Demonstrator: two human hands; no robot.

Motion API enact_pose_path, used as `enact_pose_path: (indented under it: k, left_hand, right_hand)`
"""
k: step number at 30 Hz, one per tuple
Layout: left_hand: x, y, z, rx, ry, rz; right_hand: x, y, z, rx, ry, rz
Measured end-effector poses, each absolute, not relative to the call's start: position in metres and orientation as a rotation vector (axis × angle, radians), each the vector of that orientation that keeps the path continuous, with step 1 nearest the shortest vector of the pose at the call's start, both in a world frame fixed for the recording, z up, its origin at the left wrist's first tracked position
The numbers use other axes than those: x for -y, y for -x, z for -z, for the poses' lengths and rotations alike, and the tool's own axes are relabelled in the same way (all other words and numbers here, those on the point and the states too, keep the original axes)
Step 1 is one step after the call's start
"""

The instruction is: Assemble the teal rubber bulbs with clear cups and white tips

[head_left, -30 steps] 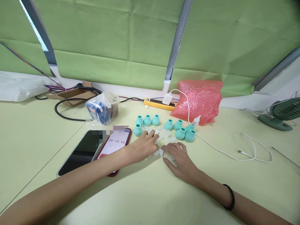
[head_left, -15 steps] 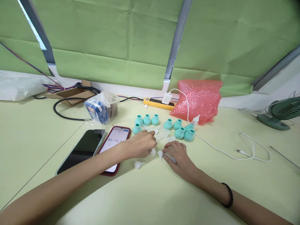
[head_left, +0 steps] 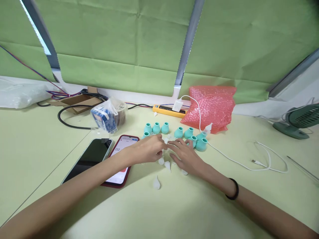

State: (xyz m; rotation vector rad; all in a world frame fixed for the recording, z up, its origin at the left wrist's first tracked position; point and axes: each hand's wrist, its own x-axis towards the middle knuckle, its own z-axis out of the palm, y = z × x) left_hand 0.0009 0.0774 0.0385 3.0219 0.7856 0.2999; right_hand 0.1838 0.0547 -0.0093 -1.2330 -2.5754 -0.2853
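Note:
My left hand (head_left: pixel 151 149) is over the middle of the table with its fingers curled down; whatever they hold, if anything, is hidden. Close to its fingertips, my right hand (head_left: pixel 185 155) reaches in with fingers stretched and spread above small translucent white nozzle tips. One tip (head_left: pixel 167 166) lies below the hands, another (head_left: pixel 161 161) just beside it. Nearer to me rests a single tip (head_left: pixel 157 183). Behind the hands stand several teal rubber bulbs with open necks, one group on the left (head_left: pixel 156 127) and one on the right (head_left: pixel 201 144), partly covered by my right hand.
Two phones, a dark one (head_left: pixel 89 159) and one with a lit screen (head_left: pixel 117 176), lie left, partly under my left arm. Behind are a bagged blue package (head_left: pixel 104 118), a yellow power strip (head_left: pixel 164 110) and pink bubble wrap (head_left: pixel 211 108). A white cable (head_left: pixel 234 161) and green fan (head_left: pixel 301 119) are right.
My right hand has moved forward and left, and its fingers have spread over the tips. The nearest tip has shifted right and toward me and turned. My left hand has moved slightly.

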Motion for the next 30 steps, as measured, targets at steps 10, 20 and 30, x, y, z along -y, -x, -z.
enact_pose_path:
  k: [10, 20, 30]
  left_hand:
    - [-0.069, 0.005, -0.061, -0.794, -2.775, -0.562]
    - [-0.049, 0.001, -0.076, -0.650, -2.282, -0.663]
    - [-0.017, -0.008, -0.094, -0.385, -2.311, -0.847]
  right_hand:
    - [-0.064, -0.175, 0.007, 2.488, 1.022, 0.257]
    - [-0.005, -0.190, -0.012, 1.964, 0.779, -0.547]
    - [0.025, -0.194, -0.040, 1.768, 0.709, -0.964]
